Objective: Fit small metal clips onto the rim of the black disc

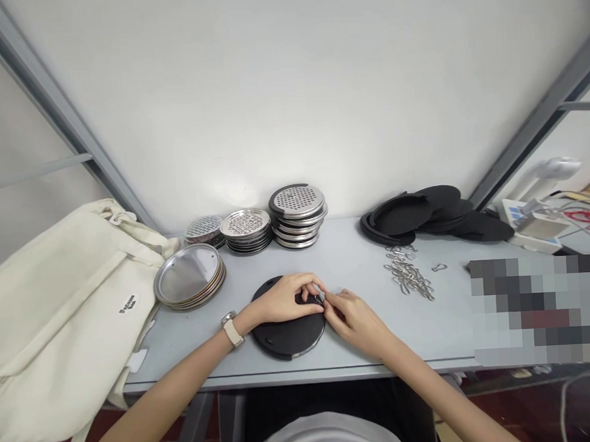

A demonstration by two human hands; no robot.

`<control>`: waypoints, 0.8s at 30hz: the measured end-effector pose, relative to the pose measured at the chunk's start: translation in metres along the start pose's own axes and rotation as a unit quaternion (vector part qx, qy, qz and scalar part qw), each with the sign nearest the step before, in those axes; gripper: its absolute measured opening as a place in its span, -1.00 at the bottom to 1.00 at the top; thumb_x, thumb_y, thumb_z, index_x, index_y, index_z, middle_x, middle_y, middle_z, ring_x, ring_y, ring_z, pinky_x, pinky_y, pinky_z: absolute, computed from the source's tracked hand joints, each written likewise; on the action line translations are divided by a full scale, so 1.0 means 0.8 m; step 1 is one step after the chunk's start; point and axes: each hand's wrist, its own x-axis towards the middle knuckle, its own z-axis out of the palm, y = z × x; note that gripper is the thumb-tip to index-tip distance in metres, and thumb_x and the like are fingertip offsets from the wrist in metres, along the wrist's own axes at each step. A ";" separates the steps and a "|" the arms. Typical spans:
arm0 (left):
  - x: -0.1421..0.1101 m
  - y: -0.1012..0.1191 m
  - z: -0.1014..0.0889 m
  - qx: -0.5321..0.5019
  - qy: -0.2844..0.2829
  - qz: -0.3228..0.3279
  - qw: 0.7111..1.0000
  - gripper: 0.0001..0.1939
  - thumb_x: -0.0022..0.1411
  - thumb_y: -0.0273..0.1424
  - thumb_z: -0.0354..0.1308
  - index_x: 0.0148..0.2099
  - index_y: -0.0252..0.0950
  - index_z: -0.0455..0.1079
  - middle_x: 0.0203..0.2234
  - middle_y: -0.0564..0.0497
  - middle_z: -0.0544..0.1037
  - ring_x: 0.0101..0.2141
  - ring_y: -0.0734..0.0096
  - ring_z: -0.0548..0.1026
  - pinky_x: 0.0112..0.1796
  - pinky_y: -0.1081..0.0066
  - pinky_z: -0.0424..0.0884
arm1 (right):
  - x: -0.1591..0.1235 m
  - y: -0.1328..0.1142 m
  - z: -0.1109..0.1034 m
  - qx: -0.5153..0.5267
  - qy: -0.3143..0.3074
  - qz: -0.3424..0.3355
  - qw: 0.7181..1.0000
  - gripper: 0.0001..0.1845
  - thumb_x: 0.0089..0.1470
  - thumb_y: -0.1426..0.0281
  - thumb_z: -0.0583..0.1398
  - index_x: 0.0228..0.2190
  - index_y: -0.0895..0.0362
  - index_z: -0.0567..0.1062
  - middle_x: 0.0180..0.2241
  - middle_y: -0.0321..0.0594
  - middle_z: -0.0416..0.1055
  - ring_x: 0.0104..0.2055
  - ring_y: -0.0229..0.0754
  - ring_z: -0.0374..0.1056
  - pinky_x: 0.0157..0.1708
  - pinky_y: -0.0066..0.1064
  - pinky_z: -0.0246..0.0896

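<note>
A black round disc (288,337) lies on the table in front of me, with a strip of shiny metal showing along its lower right edge. Over its upper right part reaches my left hand (289,297), thumb and index finger pinched around a small metal clip (318,299) at the rim. From the right, my right hand (352,315) meets it there, its fingertips closed on the same clip, which they partly hide. Loose metal clips (409,274) of the same kind lie in a pile farther right, and a single one sits beside them.
Along the wall stand stacks of perforated metal discs (246,223) and a taller stack (298,201). Plain metal lids (189,273) are piled at left, beside a cream bag (72,312). Black round covers (403,215) heap at back right, near a power strip (533,228).
</note>
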 end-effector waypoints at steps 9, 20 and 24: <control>0.001 -0.003 0.000 -0.051 -0.008 -0.019 0.998 -0.68 0.06 -0.37 0.27 -0.11 -0.29 0.37 -0.34 0.04 0.47 -0.37 0.51 0.36 -0.33 0.50 0.27 | 0.001 -0.003 -0.001 0.010 0.002 0.019 1.000 -0.75 0.21 0.43 -0.04 -0.52 0.07 0.17 -0.62 -0.35 0.23 -0.52 -0.21 0.15 -0.40 -0.39 0.05; 0.000 -0.002 -0.001 -0.052 -0.010 -0.020 0.998 -0.67 0.06 -0.36 0.28 -0.10 -0.28 0.35 -0.35 0.06 0.45 -0.38 0.51 0.34 -0.35 0.50 0.26 | 0.000 -0.003 0.000 0.016 0.001 0.038 0.999 -0.79 0.22 0.41 -0.05 -0.48 0.06 0.16 -0.57 -0.31 0.30 -0.47 -0.17 0.20 -0.43 -0.40 0.05; 0.001 -0.002 -0.001 -0.050 -0.008 -0.020 0.999 -0.67 0.05 -0.37 0.28 -0.11 -0.28 0.35 -0.33 0.05 0.47 -0.36 0.51 0.35 -0.33 0.50 0.27 | 0.001 -0.003 -0.001 -0.018 -0.004 0.014 1.000 -0.77 0.24 0.43 -0.08 -0.47 0.08 0.21 -0.57 -0.30 0.30 -0.48 -0.18 0.20 -0.40 -0.38 0.05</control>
